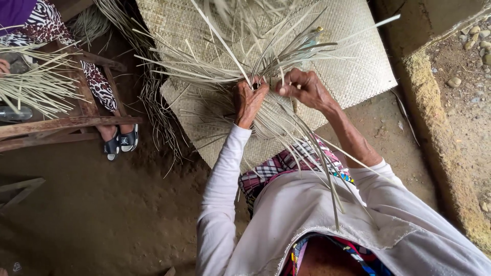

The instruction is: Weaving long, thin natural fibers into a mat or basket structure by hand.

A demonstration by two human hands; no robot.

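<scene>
Below | woven mat (358, 66) spread on the dirt floor (102, 214) | bundle of dry leaf strips (255, 61) fanned above the mat, loose ends trailing over the lap | left hand (249, 99) and right hand (303, 88) side by side, each pinched on strips | another person's sandalled foot (121, 141) by a wooden bench (66, 125), far left

Bare dirt floor (117, 204) here, with a big woven mat (353, 66) spread flat on it and loose dry straw strips (158, 117) scattered along the mat's left edge.
</scene>
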